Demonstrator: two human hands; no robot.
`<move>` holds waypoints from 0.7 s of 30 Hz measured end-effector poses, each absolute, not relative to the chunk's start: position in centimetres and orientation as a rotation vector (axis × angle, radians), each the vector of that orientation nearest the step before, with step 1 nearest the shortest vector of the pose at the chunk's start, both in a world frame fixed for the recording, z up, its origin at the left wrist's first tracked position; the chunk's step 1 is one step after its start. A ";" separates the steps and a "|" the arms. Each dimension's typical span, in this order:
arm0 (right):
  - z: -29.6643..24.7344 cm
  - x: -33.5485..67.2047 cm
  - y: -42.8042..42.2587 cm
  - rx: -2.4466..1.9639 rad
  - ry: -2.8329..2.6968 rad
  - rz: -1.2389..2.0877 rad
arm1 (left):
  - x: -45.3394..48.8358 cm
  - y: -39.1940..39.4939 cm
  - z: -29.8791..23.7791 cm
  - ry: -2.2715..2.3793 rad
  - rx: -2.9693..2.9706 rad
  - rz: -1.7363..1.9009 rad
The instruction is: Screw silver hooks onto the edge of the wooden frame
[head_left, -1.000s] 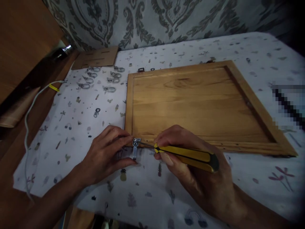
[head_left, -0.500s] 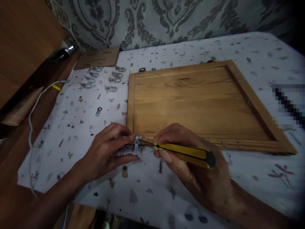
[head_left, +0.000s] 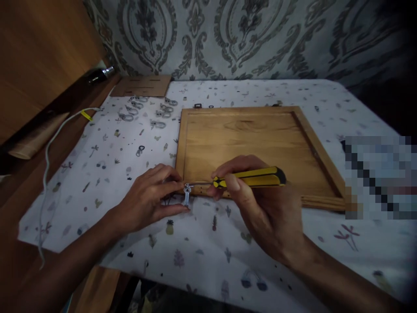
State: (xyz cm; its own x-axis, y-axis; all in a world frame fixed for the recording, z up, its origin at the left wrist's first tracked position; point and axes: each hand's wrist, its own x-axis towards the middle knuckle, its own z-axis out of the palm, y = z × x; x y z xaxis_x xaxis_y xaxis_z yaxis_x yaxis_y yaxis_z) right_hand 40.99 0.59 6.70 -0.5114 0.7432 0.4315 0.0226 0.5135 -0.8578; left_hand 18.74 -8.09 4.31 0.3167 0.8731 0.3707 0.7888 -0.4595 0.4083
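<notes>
A wooden frame (head_left: 254, 143) lies flat on a patterned white cloth (head_left: 202, 243). At its near left corner sits a small metal hanger bracket (head_left: 186, 194). My left hand (head_left: 150, 198) pinches that bracket between thumb and fingers, holding it against the frame's edge. My right hand (head_left: 257, 204) is closed round a yellow and black screwdriver (head_left: 250, 177), whose thin shaft points left with its tip at the bracket's top.
Several more metal brackets (head_left: 146, 111) are scattered on the cloth at the back left, beside a brown cardboard piece (head_left: 141, 85). A white cable (head_left: 48, 152) runs along the left edge. A wooden panel (head_left: 39, 56) rises at left. Patterned wallpaper stands behind.
The view has tilted up and pulled back a little. The screwdriver handle has swung from pointing down-right to nearly level. Both hands stay at the frame's corner.
</notes>
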 end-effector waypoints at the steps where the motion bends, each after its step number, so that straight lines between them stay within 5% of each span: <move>1: 6.8 40.9 0.7 -0.633 -1.903 1.065 | 18.7 -8.1 4.3 1.548 2.429 0.827; 21: 7.9 39.8 1.1 -0.616 -2.077 0.967 | 18.6 -8.1 4.2 1.572 2.412 0.811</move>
